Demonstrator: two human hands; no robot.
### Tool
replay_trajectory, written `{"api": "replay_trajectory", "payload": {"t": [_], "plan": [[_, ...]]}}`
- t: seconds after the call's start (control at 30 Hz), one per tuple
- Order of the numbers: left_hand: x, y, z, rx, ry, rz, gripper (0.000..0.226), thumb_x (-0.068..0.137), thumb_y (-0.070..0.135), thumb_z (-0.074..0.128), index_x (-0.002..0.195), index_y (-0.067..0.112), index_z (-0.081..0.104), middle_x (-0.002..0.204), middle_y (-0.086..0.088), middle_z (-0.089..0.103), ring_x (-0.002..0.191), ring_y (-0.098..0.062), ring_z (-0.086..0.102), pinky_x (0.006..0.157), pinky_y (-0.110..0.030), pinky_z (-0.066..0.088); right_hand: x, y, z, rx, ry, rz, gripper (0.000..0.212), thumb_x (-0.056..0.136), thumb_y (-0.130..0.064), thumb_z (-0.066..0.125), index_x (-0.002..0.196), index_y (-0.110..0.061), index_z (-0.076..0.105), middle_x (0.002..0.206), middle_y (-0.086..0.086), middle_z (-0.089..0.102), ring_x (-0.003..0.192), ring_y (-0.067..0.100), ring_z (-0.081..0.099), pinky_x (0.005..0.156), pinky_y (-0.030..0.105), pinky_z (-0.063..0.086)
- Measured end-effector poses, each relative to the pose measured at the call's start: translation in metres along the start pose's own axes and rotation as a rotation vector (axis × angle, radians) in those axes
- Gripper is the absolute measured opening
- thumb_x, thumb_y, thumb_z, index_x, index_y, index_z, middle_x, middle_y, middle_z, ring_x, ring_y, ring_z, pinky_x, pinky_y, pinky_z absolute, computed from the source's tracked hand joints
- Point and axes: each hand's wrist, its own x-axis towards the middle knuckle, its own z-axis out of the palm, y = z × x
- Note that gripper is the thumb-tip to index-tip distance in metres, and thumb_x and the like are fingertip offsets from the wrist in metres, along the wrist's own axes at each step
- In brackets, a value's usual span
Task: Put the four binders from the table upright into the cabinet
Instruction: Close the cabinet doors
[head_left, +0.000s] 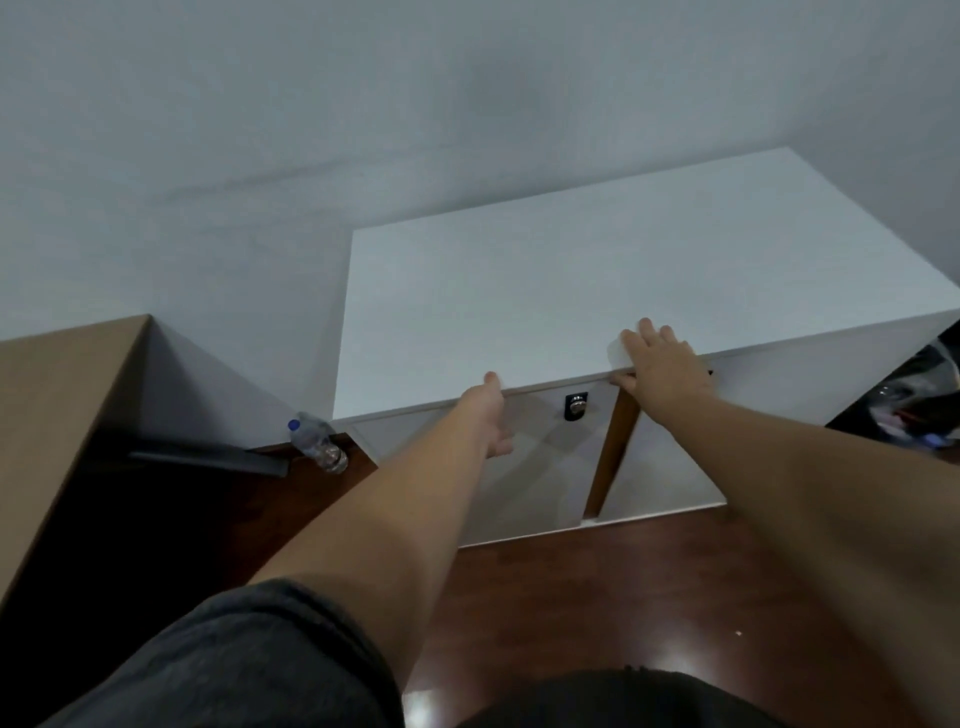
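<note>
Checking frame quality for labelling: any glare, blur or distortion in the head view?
Head view: dim, flat light; wide-angle bending on the cabinet edges; glare spots on the floor; left hand and right hand slightly soft; the dark clutter at right is unreadable.

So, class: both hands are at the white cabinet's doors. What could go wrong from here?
1. The right hand grips the top edge of a door by the gap; fingers could get pinched there.
2. A swinging left door might knock the water bottle on the floor beside the cabinet.
</note>
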Motion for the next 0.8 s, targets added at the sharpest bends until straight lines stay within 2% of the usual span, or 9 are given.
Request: {"api": "replay_trajectory", "payload": {"t": [0.07,0.1,0.2,0.23,0.27,0.33,0.4,0.5,0.8], "plan": [[-0.006,0.009,-0.009,0.408,0.044,0.131,0.04,0.1,0.042,0.038,0.111,0.009,0.058,0.1,-0.012,0.068,0.076,-0.024,0.067,0.061,-0.029,0.046,0.001,0.001,0.0,-0.008,0.006,-0.004,0.048,0.092,-0.044,0.049,0.127,-0.012,0.039,0.137,0.012,0.037,0.114,0.03,0.041,0.09,0.04,0.041],[-0.006,0.013,-0.015,0.596,0.131,0.264,0.04,0.099,0.038,0.041,0.098,0.006,0.064,0.087,-0.008,0.07,0.066,-0.024,0.064,0.058,-0.027,0.044,0.0,0.001,0.001,-0.009,0.01,-0.007,0.048,0.092,-0.043,0.049,0.127,-0.012,0.039,0.137,0.012,0.037,0.114,0.03,0.041,0.09,0.04,0.041],[-0.008,0.023,-0.038,0.956,0.528,0.782,0.041,0.097,0.033,0.041,0.073,0.01,0.064,0.074,-0.004,0.064,0.078,-0.031,0.064,0.061,-0.031,0.043,0.0,0.003,0.004,-0.021,0.037,-0.022,0.049,0.092,-0.045,0.049,0.128,-0.013,0.038,0.138,0.011,0.037,0.114,0.029,0.042,0.089,0.04,0.042],[-0.007,0.023,-0.045,0.997,0.604,0.921,0.037,0.098,0.034,0.042,0.078,0.011,0.065,0.079,-0.005,0.063,0.083,-0.032,0.063,0.064,-0.033,0.043,0.0,0.003,0.004,-0.026,0.044,-0.026,0.05,0.092,-0.045,0.049,0.129,-0.013,0.038,0.138,0.012,0.037,0.114,0.03,0.042,0.089,0.04,0.043],[-0.004,0.022,-0.051,1.039,0.629,1.003,0.033,0.098,0.036,0.044,0.095,0.012,0.068,0.096,-0.007,0.065,0.094,-0.031,0.062,0.073,-0.035,0.046,0.0,0.004,0.005,-0.035,0.049,-0.03,0.052,0.092,-0.045,0.048,0.131,-0.013,0.037,0.14,0.012,0.036,0.115,0.03,0.042,0.089,0.041,0.043],[0.005,0.015,-0.055,1.211,0.521,0.988,0.047,0.099,0.042,0.045,0.138,0.016,0.052,0.141,-0.01,0.051,0.13,-0.03,0.047,0.104,-0.043,0.039,-0.004,0.005,0.009,-0.043,0.047,-0.034,0.056,0.093,-0.045,0.046,0.137,-0.013,0.033,0.147,0.014,0.032,0.124,0.032,0.038,0.097,0.042,0.04],[0.018,0.007,-0.053,1.363,0.38,0.958,0.061,0.1,0.048,0.04,0.154,0.022,0.027,0.163,-0.003,0.022,0.151,-0.025,0.018,0.12,-0.048,0.017,-0.011,0.006,0.019,0.005,0.056,-0.01,0.061,0.094,-0.043,0.043,0.145,-0.015,0.025,0.156,0.013,0.023,0.139,0.033,0.025,0.11,0.046,0.027],[0.034,0.003,-0.049,1.46,0.347,1.0,0.063,0.101,0.051,0.03,0.157,0.024,0.017,0.167,0.001,0.009,0.153,-0.022,0.007,0.122,-0.049,0.01,-0.016,0.007,0.032,0.075,0.092,0.015,0.063,0.096,-0.044,0.038,0.15,-0.018,0.02,0.159,0.01,0.018,0.146,0.032,0.015,0.115,0.049,0.015],[0.041,-0.003,-0.042,1.472,0.44,0.98,0.058,0.102,0.046,0.016,0.157,0.027,0.016,0.166,0.004,0.012,0.153,-0.018,0.012,0.123,-0.046,0.011,-0.011,0.016,0.043,0.092,0.111,-0.016,0.062,0.095,-0.046,0.04,0.148,-0.017,0.026,0.157,0.01,0.026,0.144,0.034,0.023,0.112,0.052,0.019]]}}
